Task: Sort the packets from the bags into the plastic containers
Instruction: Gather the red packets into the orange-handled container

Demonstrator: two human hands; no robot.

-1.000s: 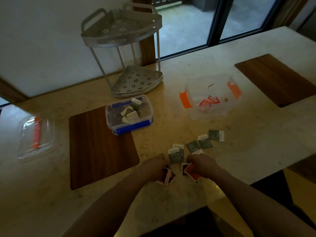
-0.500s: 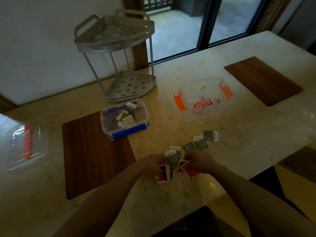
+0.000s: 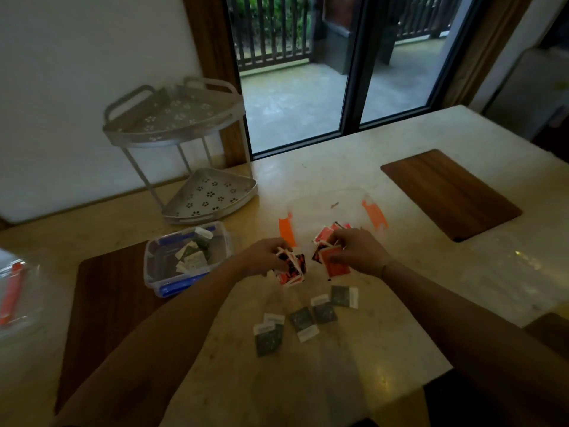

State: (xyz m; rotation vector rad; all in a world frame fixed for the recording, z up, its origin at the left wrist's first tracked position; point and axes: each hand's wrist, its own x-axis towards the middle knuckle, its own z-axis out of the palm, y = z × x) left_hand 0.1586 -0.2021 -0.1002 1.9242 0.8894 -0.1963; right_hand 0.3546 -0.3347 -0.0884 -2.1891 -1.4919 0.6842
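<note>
1. Left hand (image 3: 264, 257) grips a red packet bundle (image 3: 291, 268); right hand (image 3: 354, 251) grips red packets (image 3: 334, 261), at the orange-clipped container (image 3: 374, 214) near edge.
2. Risk: loose bundles may spill onto the table (image 3: 431, 272) among the dark packets (image 3: 303, 322).

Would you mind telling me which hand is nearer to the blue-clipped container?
Left. The left hand grips red packets just right of the blue-clipped container; the right hand is farther right, at the orange-clipped container.
</note>
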